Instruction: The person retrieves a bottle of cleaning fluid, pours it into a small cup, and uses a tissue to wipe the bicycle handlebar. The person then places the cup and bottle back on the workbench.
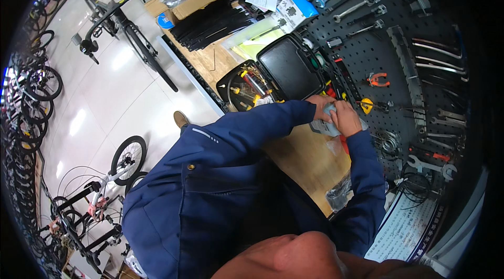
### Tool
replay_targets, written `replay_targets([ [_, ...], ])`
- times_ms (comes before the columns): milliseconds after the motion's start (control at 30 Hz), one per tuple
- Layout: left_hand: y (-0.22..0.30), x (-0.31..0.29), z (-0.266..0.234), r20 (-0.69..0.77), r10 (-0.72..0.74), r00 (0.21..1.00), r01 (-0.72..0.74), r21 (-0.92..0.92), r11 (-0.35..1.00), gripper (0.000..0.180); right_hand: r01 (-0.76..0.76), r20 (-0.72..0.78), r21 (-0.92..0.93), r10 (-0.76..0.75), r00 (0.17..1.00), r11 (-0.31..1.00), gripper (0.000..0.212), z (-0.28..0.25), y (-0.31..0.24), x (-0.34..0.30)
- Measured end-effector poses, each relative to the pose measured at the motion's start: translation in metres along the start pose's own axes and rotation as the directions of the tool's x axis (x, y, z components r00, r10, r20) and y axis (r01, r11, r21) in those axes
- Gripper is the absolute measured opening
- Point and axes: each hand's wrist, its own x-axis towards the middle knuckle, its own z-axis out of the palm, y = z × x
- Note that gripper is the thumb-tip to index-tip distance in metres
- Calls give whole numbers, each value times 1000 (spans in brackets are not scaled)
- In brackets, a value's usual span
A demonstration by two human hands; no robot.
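Note:
My left hand (319, 106) and my right hand (345, 119) meet over the wooden workbench, close to the pegboard. Between them is a pale grey, partly see-through plastic package (324, 128), and the fingers of both hands are bent onto it. Its contents are too small to make out, and my fingers cover its upper part. Left of my hands lies an open black case, its lid (291, 66) tilted back. Yellow, red and brass-coloured small parts (255, 83) fill its tray. A crumpled clear plastic bag (340, 193) rests on the bench near my right forearm.
A dark pegboard (362, 48) carries wrenches (357, 6), orange-handled pliers (378, 79) and a cable coil (418, 184). Black strips (210, 23), a blue-and-white box (297, 11) and a cardboard box (197, 3) crowd the bench's far end. Bicycles (131, 37) stand on the tiled floor.

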Motion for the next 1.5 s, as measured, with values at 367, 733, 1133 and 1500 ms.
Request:
replay_targets([
  [367,22,-18,-8,-70,-93,993,99,88,991,81,-212,-131,-121,196,972,970,23,26,-7,-3],
  [733,147,-286,-276,-487,-262,833,17,-451,892,38,25,-314,848,463,829,530,59,-41,-164,55],
  [1133,182,-625,-564,-903,-348,-253,-105,-332,937,21,114,-115,992,20,993,58,64,-77,-562,312],
  [1500,169,-738,-747,-884,-353,-308,-67,-350,934,23,282,-263,957,-207,942,65,62,-74,-798,582],
])
